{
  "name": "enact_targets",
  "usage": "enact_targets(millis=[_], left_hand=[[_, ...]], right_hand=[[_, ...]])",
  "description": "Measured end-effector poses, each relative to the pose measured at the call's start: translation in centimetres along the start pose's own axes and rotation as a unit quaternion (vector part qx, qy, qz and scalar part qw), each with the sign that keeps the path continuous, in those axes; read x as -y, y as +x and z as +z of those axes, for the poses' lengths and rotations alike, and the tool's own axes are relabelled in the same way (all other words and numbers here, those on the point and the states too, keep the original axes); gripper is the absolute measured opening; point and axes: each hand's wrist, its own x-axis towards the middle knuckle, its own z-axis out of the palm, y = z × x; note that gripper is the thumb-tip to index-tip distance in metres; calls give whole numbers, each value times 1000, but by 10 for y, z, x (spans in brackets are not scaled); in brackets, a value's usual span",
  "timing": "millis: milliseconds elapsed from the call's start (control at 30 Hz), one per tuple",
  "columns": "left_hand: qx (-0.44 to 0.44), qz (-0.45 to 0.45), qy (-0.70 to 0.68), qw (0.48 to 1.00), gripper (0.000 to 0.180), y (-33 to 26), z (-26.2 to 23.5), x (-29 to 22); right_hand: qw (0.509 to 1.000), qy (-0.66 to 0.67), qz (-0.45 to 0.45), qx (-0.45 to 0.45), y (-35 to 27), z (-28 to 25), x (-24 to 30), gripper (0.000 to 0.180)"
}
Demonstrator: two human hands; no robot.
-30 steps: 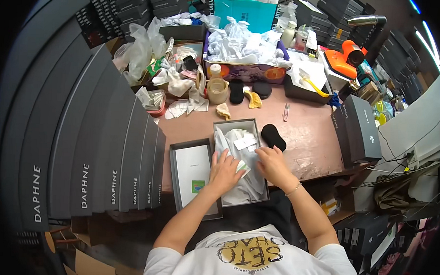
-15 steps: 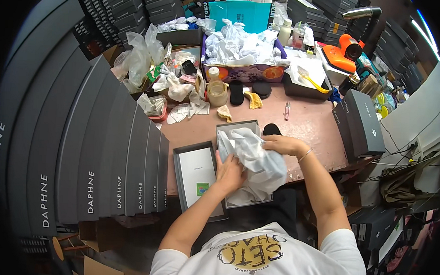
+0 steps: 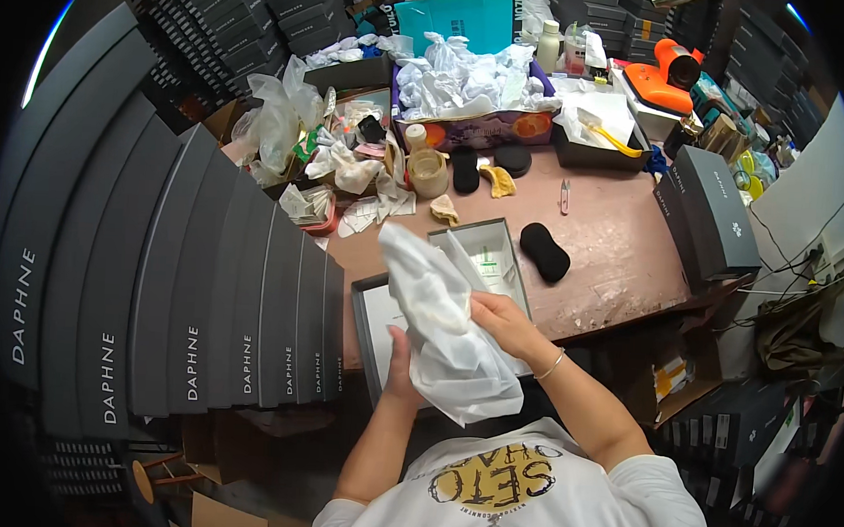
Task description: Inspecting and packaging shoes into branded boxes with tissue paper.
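A long bundle of white tissue paper (image 3: pixel 446 349) is raised over the table's front edge; what it wraps is hidden. My right hand (image 3: pixel 506 326) grips its right side, fingers folded into the paper. Against its lower left side rests my left hand (image 3: pixel 401 368), thumb pointing up and fingers hidden under the paper. Behind the bundle stands a grey shoebox (image 3: pixel 510 232) without its lid, with a small white and green slip inside. The box lid (image 3: pixel 367 332) lies to its left, inner side up, partly covered by the bundle.
Tall rows of dark shoeboxes (image 3: pixel 172 281) crowd the left. A black oval pad (image 3: pixel 545 252) and pink-handled snips (image 3: pixel 564 196) lie on the table (image 3: pixel 611 243). At the back are a purple carton (image 3: pixel 484 130) of crumpled paper, a jar (image 3: pixel 428 172) and an orange tape dispenser (image 3: pixel 661 81).
The tissue bundle has been lifted out of the shoebox and moved left and toward me. Both hands went with it. The box's inside and the black pad now show more fully.
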Motion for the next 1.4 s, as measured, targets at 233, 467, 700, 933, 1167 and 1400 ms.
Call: enact_targets(millis=[233, 467, 700, 933, 1167, 1400], left_hand=[[-78, 12, -136, 988, 76, 11, 5, 28], [-185, 77, -36, 979, 71, 33, -15, -3], [-123, -54, -76, 988, 81, 42, -47, 17], [-219, -33, -40, 974, 68, 39, -62, 23], [-201, 164, -68, 963, 58, 22, -14, -52], [-304, 333, -11, 893, 40, 57, -33, -159]], right_hand=[[989, -141, 47, -27, -1, -13, -10, 34], [938, -306, -159, 43, -45, -10, 51, 31], [949, -254, -144, -121, -25, -14, 63, 17], [879, -462, -108, 48, -71, 47, 74, 49], [941, -307, -126, 75, -50, 27, 23, 72], [746, -637, -191, 44, -105, -43, 58, 63]])
